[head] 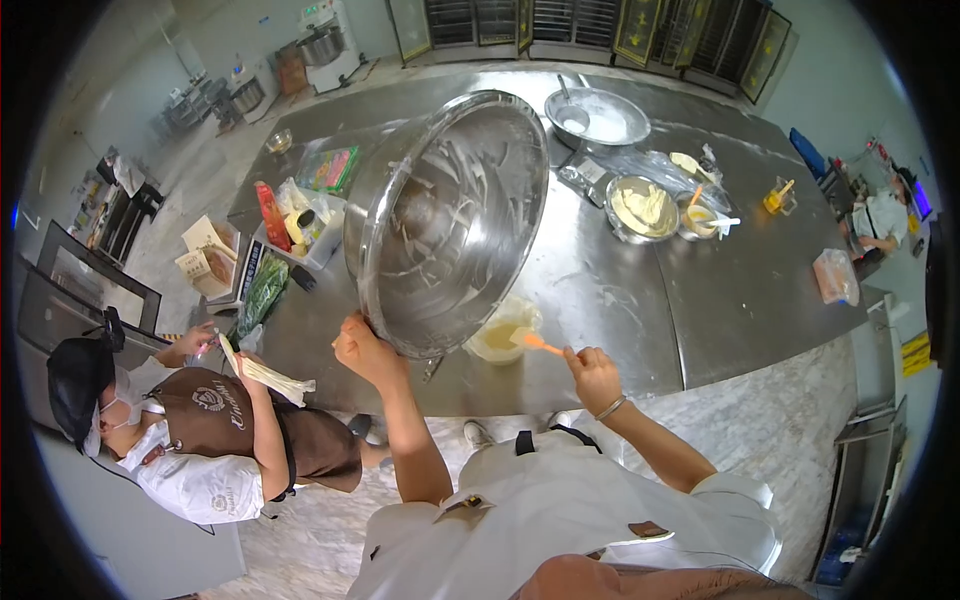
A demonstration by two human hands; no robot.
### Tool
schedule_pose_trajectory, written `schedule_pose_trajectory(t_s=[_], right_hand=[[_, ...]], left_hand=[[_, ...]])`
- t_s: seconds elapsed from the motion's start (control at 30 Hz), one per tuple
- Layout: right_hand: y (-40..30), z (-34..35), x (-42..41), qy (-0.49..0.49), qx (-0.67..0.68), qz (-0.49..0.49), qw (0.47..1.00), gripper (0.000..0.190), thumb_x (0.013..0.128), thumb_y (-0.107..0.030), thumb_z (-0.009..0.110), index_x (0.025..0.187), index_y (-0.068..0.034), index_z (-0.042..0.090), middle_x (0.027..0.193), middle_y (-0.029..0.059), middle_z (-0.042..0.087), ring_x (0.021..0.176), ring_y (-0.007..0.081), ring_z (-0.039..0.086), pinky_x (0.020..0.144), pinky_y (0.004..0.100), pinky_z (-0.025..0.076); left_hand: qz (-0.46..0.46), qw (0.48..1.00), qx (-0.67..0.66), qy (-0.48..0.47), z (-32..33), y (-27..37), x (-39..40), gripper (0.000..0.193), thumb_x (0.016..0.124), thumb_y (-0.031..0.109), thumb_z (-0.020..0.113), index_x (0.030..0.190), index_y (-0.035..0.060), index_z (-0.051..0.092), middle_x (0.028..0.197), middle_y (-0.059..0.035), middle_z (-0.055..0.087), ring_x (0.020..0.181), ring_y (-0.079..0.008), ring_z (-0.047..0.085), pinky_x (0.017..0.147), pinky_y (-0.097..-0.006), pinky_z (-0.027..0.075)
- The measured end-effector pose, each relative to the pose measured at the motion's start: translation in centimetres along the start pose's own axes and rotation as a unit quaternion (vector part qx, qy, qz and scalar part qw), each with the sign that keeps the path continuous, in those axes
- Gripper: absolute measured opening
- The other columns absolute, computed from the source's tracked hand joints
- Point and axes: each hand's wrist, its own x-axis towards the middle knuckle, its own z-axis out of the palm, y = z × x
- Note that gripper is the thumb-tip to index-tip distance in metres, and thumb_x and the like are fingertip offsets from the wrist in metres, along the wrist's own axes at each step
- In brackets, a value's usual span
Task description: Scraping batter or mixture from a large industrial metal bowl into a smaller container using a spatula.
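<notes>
My left hand (369, 349) grips the rim of a large metal mixing bowl (457, 217), which is tipped on its side with its mouth turned toward the right. Whitish streaks coat the inside of the bowl. In my right hand (596, 379) is a spatula (544, 345) with an orange handle and a pale blade. That blade is at a translucent tub (504, 337) holding a pale yellow mixture. The tub stands on the steel worktable (600, 322), partly hidden behind the bowl's lower rim.
A co-worker (217, 420) stands at left holding a pale, long item. On the table are a metal bowl with cream (643, 210), a pitcher with utensils (697, 217), a large bowl of white powder (611, 116), a plastic bin of packages (322, 244) and bagged greens (262, 292).
</notes>
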Motion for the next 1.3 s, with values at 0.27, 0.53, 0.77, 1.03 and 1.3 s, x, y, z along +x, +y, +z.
schedule_pose_trajectory(t_s=[0.27,0.53,0.77,1.03,1.3], right_hand=[[0.7,-3.6,0.3,-0.038,-0.005,-0.02,0.999,0.034,0.07,-0.002,0.057,0.103,-0.004,0.065,0.075,0.0068,0.056,0.069,0.0226,0.055,0.057,0.0336,0.047],[1.1,-5.0,7.3,-0.041,0.098,0.055,0.993,0.037,0.075,-0.002,0.054,0.111,-0.004,0.058,0.077,0.0132,0.059,0.067,0.0317,0.06,0.058,0.0418,0.05],[-0.3,3.8,9.7,-0.106,0.046,0.126,0.985,0.036,0.08,-0.005,0.053,0.115,-0.005,0.053,0.078,0.0196,0.062,0.063,0.0352,0.062,0.058,0.0452,0.051],[-9.7,-1.0,7.4,-0.158,0.412,0.112,0.89,0.025,0.086,-0.011,0.053,0.108,-0.004,0.062,0.066,0.017,0.06,0.056,0.0277,0.059,0.054,0.0362,0.046],[-10.7,-0.7,8.1,-0.241,0.661,0.246,0.667,0.025,0.095,-0.012,0.045,0.11,-0.002,0.062,0.061,-0.0007,0.047,0.051,0.0066,0.041,0.046,0.0232,0.034]], left_hand=[[-0.018,0.999,-0.011,-0.024,-0.6,-0.4,-0.4,0.054,0.094,0.05,0.046,0.061,0.0088,0.033,0.064,0.0047,0.035,0.061,-0.0067,0.033,0.054,-0.0231,0.03],[-0.046,0.999,-0.007,-0.026,-0.6,0.6,-0.9,0.053,0.095,0.047,0.045,0.061,0.0068,0.036,0.063,0.0038,0.037,0.06,-0.0074,0.035,0.055,-0.024,0.032],[-0.095,0.995,-0.028,-0.02,0.7,2.6,-1.5,0.058,0.095,0.051,0.041,0.064,0.0022,0.047,0.063,0.0014,0.042,0.06,-0.0092,0.038,0.055,-0.0244,0.03],[-0.108,0.992,-0.06,-0.03,0.9,1.8,-2.5,0.071,0.084,0.073,0.034,0.059,0.0064,0.042,0.06,-0.0002,0.044,0.057,-0.0103,0.042,0.054,-0.0234,0.036],[-0.111,0.99,-0.093,-0.001,0.5,1.1,-2.1,0.068,0.091,0.065,0.028,0.06,0.0063,0.044,0.061,-0.0015,0.047,0.059,-0.0121,0.045,0.058,-0.0246,0.038]])
